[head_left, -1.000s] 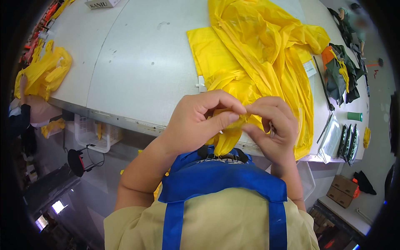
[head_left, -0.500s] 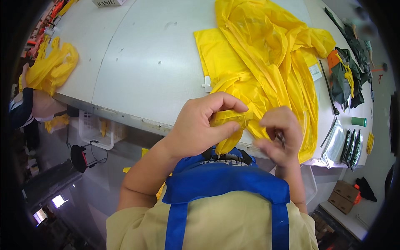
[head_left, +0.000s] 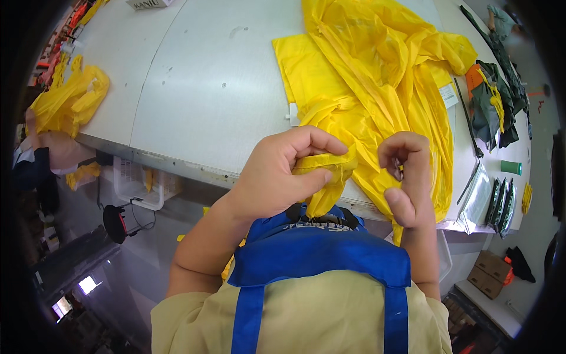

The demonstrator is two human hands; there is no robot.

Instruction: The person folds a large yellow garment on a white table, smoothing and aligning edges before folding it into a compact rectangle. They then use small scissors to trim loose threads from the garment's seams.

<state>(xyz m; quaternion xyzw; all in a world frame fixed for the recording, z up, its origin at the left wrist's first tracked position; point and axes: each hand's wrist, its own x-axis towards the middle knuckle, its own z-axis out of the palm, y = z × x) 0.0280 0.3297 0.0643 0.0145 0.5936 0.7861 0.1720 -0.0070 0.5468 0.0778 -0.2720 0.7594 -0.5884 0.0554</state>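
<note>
A thin yellow garment (head_left: 377,76), like a raincoat, lies crumpled over the table's near edge. My left hand (head_left: 277,168) pinches a gathered, seamed edge of it between thumb and fingers, and a loose yellow end hangs below. To the right, my right hand (head_left: 410,171) is raised over the garment, its fingers curled and its thumb held apart. A small metal tool (head_left: 400,171) shows in the bent fingers; most of it is hidden, so its kind is unclear. A white label (head_left: 293,114) sticks out at the garment's left side.
The pale table (head_left: 194,88) has a metal front edge. At the far left a co-worker's arm (head_left: 44,138) reaches to another yellow piece (head_left: 73,100). On the right are dark green garments (head_left: 489,109), a green roll (head_left: 511,167) and packed dark bundles (head_left: 501,203). A white basket (head_left: 138,186) stands below.
My right hand has moved slightly right and away from the pinched edge, its thumb spreading from the fingers. My left hand keeps its hold in nearly the same place.
</note>
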